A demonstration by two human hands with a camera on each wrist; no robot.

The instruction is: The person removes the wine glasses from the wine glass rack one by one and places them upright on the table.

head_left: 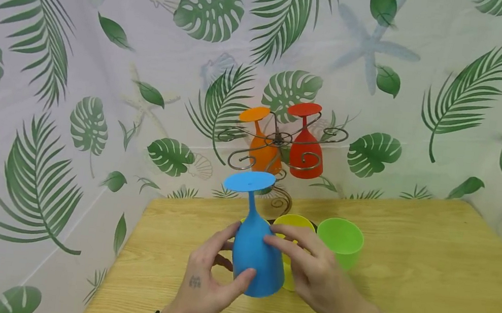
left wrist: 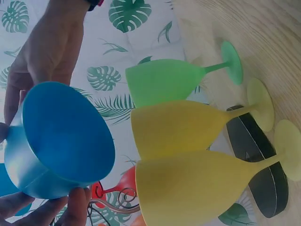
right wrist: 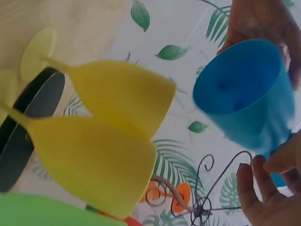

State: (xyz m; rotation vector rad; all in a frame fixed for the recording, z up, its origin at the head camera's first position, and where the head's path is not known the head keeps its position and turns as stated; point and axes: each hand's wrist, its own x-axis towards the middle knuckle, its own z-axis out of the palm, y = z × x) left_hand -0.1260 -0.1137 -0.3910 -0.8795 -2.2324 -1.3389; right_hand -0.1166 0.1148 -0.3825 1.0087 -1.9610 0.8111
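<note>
A blue plastic goblet (head_left: 259, 254) is held upside down between both hands, its foot up and its bowl's mouth down. My left hand (head_left: 206, 284) grips the bowl from the left, thumb across the front near the rim. From the right, my right hand (head_left: 327, 277) holds the upper bowl below the stem, index and middle fingertips on its front. The hollow inside of the blue bowl (left wrist: 70, 132) shows in the left wrist view. Behind the held goblet is a metal scroll rack (head_left: 279, 139), with an orange goblet (head_left: 264, 153) and a red goblet (head_left: 306, 154) hanging upside down.
Two yellow goblets (left wrist: 183, 127) (left wrist: 197, 183) stand upright on the wooden table (head_left: 426, 277), partly hidden behind the blue one in the head view. A green goblet (head_left: 341, 237) stands to their right. The rack's dark base (left wrist: 258, 165) lies behind them. Leaf-printed cloth (head_left: 117, 76) covers the walls.
</note>
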